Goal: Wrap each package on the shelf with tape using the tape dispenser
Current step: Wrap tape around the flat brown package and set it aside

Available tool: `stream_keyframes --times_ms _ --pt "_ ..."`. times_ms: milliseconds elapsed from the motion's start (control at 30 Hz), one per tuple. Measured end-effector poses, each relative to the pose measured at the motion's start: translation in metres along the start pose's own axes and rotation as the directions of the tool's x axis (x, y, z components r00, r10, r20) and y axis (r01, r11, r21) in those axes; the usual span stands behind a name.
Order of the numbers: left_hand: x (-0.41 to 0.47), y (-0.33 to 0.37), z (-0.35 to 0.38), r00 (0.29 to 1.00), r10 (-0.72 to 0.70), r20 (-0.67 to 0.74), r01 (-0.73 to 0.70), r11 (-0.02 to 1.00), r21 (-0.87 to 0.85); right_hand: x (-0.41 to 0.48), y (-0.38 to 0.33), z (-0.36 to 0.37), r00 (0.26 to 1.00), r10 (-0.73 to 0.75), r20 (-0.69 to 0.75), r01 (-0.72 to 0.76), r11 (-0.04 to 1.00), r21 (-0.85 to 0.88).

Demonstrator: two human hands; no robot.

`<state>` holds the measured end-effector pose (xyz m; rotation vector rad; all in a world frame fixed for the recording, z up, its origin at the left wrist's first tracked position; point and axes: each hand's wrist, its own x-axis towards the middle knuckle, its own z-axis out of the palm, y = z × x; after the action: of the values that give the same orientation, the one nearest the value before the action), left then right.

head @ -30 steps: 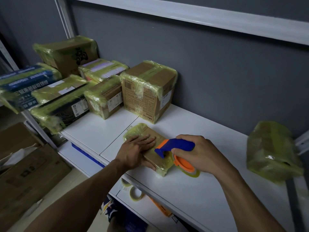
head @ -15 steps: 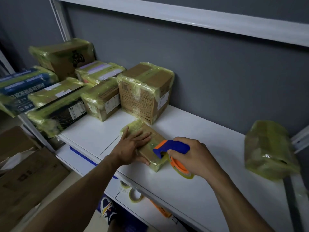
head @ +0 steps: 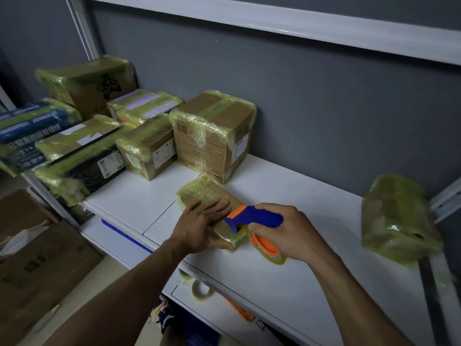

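- Near the front edge of the white shelf (head: pixel 287 283): flat package (head: pixel 199 193), lying down, covered in yellowish tape, far corner just beside a bigger carton (head: pixel 212 136).
- On top of the package: left hand (head: pixel 199 228), fingers straight and spread, pressing down, thumb along the near side.
- At the package's near right end: tape dispenser (head: pixel 254 217), blue handle over an orange wheel, nose touching the package, roll of tape (head: pixel 274 255) reaching down to the shelf.
- Around the blue handle: right hand (head: pixel 291 233), fingers curled, gripping it.
- Farther left, toward the back: heap of taped boxes (head: pixel 82 156), crowded together.
- Far right, well apart: one more taped bundle (head: pixel 396 218), blurred.
- Below, on the lower level: loose tape ring (head: pixel 200 290).
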<state>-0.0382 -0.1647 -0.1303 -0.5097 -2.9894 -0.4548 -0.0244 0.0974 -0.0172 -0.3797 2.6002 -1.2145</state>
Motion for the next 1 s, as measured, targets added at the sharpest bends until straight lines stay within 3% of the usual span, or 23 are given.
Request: stream_keyframes --times_ms 233,633,767,1000 --pt "0.004 -0.001 -0.004 1.000 -0.023 -0.003 0.023 1.000 0.010 -0.015 0.006 -0.006 0.997 0.017 -0.070 -0.014 0.999 0.048" --pt "0.003 0.005 -0.002 0.998 0.035 0.050 -0.036 0.999 0.023 -0.025 0.017 -0.010 0.996 0.070 -0.050 -0.065 0.993 0.100" --pt "0.000 0.017 0.002 0.992 0.099 0.073 -0.100 0.995 0.007 -0.021 0.017 -0.013 0.995 0.092 0.036 -0.093 0.995 0.043" --pt "0.003 0.019 0.006 0.996 0.071 0.051 -0.070 0.997 -0.039 -0.008 0.003 -0.012 0.961 0.160 0.226 -0.125 0.979 -0.160"
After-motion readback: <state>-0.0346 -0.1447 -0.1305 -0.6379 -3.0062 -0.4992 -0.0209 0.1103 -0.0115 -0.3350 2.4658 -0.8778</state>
